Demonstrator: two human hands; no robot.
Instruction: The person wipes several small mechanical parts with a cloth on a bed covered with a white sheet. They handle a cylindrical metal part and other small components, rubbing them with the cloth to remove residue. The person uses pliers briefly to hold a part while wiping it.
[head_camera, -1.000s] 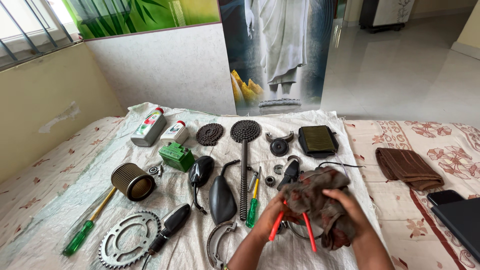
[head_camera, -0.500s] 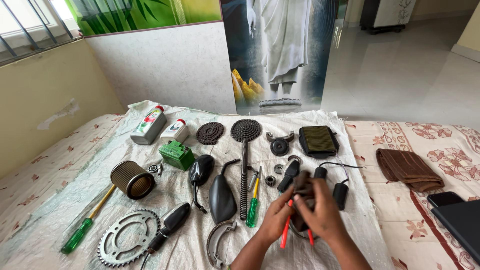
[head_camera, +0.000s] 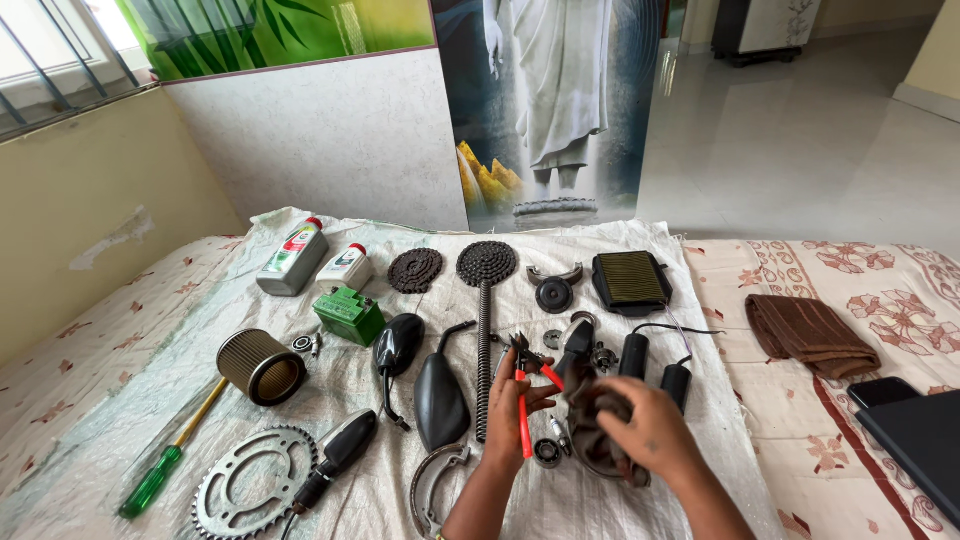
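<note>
My left hand (head_camera: 508, 408) grips a pair of red-handled pliers (head_camera: 524, 395), jaws pointing up, above the white sack cloth (head_camera: 200, 330). My right hand (head_camera: 652, 430) clutches a bunched, dirty brown rag (head_camera: 592, 420) just right of the pliers; the rag lies close to the pliers' right handle. Both hands hover over small metal parts near a black handle switch (head_camera: 577, 345) and two black grips (head_camera: 632, 355).
Laid out on the cloth are two black mirrors (head_camera: 440, 390), a chain (head_camera: 485, 320), a round air filter (head_camera: 262, 366), a sprocket (head_camera: 250, 482), a green-handled screwdriver (head_camera: 165, 465), oil bottles (head_camera: 293, 258), a green battery (head_camera: 348, 314) and a flat filter (head_camera: 630, 278). A brown towel (head_camera: 810, 335) lies to the right.
The rag, wrapped over the pliers before, has come off and is bunched in my right hand. My left hand has raised the pliers upright and shifted them left.
</note>
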